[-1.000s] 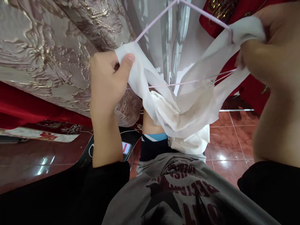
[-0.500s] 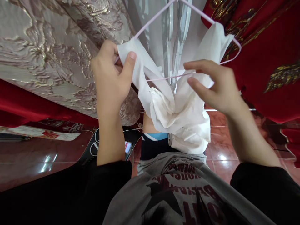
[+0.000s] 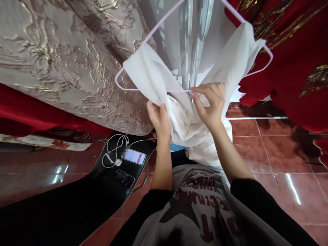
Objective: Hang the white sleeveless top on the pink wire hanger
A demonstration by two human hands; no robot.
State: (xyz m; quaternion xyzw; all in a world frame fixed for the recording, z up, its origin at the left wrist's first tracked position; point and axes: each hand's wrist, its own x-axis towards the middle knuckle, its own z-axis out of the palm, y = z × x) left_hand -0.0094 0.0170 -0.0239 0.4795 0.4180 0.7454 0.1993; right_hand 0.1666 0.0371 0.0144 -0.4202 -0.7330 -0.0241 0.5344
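A pale lilac clothes hanger hangs in front of me, with a white cloth draped over both its sloping sides. The cloth sags in loose folds through the middle and down to my lap. My left hand pinches the cloth's left edge, just under the hanger's bottom bar. At the middle of that bar, my right hand has thumb and forefinger closed on it. The cloth's right half hangs behind my right hand, and its lower end bunches over my legs.
Left of me, a black chair carries a lit phone, a dark phone and a white cable. Embossed beige fabric hangs at left, red gold-trimmed fabric at right. Metal poles rise behind the hanger.
My left hand has left the hanger's upper left side and moved down and right to the cloth's edge. My right hand has moved left and closed on the bottom bar.
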